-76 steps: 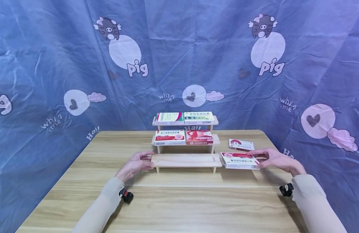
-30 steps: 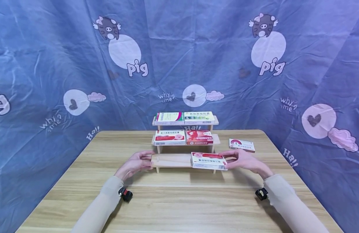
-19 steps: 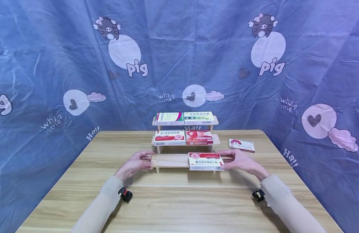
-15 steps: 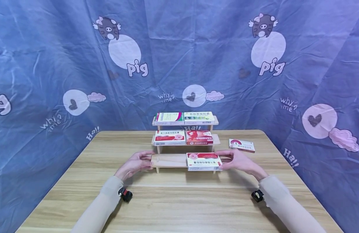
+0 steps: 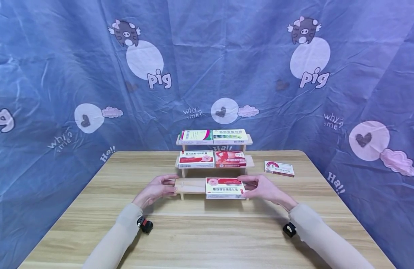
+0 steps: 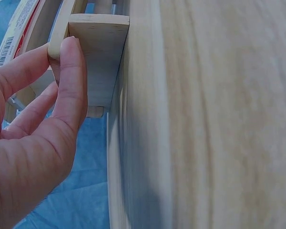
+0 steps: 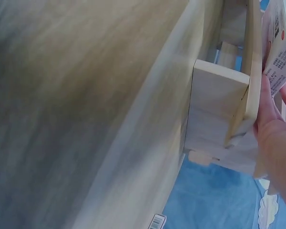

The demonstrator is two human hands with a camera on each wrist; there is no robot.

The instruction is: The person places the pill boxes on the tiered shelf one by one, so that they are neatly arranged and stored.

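The right hand [image 5: 262, 188] grips a white and red box [image 5: 224, 188] by its right end, fingers curled round it; the box lies on the bottom step of a small wooden rack [image 5: 190, 185], over the middle and right part of that step; in the right wrist view the box [image 7: 282, 45] shows at the top right edge beside the hand [image 7: 275, 143], just above the step's end. The left hand [image 5: 156, 189] holds the left end of the bottom step, thumb and fingers pinching the board; the left wrist view shows the thumb [image 6: 72, 81] pressed on the board's end [image 6: 99, 62], the other fingers behind it. The rack stands on a wooden table [image 5: 200, 235], near its far edge; the middle step carries a white and red box [image 5: 196, 159] and a red box [image 5: 230, 159] side by side; the top step carries two pale green boxes [image 5: 213, 136], touching. A flat white box with a red arc [image 5: 279, 168] lies on the table to the right of the rack, well apart from the hands. A blue cloth with cartoon pigs [image 5: 59, 56] hangs behind the table.
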